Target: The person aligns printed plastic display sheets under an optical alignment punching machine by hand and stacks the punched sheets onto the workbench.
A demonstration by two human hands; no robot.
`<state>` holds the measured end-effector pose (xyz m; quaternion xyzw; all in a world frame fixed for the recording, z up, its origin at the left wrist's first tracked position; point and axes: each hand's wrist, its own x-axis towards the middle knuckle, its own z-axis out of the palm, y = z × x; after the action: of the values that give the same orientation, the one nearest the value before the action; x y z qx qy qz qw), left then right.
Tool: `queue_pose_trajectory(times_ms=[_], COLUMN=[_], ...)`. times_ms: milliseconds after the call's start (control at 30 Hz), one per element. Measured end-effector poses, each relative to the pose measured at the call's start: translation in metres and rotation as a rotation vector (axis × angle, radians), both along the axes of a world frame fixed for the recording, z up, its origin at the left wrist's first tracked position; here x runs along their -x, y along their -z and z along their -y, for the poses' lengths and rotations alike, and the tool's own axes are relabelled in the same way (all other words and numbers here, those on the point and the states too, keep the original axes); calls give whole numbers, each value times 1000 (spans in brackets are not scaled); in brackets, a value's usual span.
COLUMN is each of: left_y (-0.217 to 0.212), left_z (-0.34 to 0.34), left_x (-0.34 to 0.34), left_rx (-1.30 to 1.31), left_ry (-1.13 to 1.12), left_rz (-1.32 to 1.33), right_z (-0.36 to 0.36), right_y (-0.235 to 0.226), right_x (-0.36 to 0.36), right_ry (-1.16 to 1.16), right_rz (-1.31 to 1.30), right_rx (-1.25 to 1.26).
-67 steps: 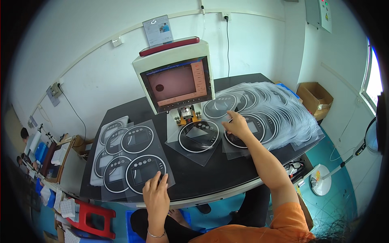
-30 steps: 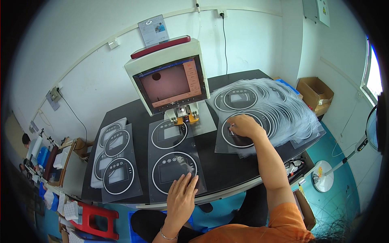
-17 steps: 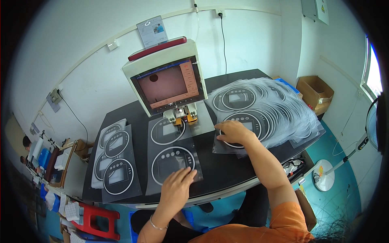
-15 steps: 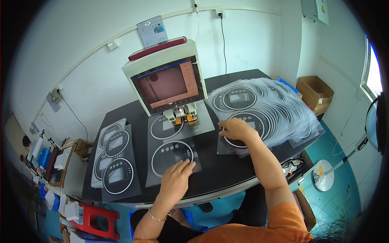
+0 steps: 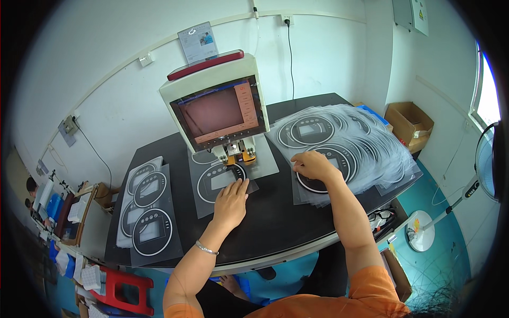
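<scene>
Panel sheet (image 5: 220, 180) under machine head, beneath left hand (image 5: 230, 200) fingers (image 5: 239, 185).

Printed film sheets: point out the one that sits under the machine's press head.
The sheet under the left hand, the centre sheet, reaches under the press head. The left stack and right pile lie clear of it.

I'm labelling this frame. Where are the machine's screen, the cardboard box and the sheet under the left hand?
Screen (image 5: 218, 112): head view, middle of the glass.
Cardboard box (image 5: 409, 123): head view, its front wall.
Sheet (image 5: 214, 183): head view, on its white ring.
</scene>
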<state>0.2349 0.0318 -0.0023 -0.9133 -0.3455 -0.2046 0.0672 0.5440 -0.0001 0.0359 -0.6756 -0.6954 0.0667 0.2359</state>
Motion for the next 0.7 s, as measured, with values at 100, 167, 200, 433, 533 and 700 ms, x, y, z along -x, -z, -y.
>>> queue_pose_trajectory(times_ms=[100, 167, 200, 433, 533, 700], left_y=[0, 2, 2, 9, 7, -3], left_z=[-6, -9, -11, -15, -8, -5], left_x=[-2, -1, 0, 2, -3, -1], left_rx=[72, 76, 80, 126, 126, 87], left_ry=[-9, -7, -11, 0, -70, -183], left_rz=[0, 0, -1, 56, 100, 58], right_z=[1, 2, 2, 1, -1, -6], right_y=[1, 0, -2, 0, 3, 5], right_x=[1, 2, 4, 5, 4, 19], right_ry=[-5, -1, -1, -27, -36, -119], right_rz=[14, 18, 21, 34, 35, -76], right_rx=[-17, -27, -20, -36, -70, -132])
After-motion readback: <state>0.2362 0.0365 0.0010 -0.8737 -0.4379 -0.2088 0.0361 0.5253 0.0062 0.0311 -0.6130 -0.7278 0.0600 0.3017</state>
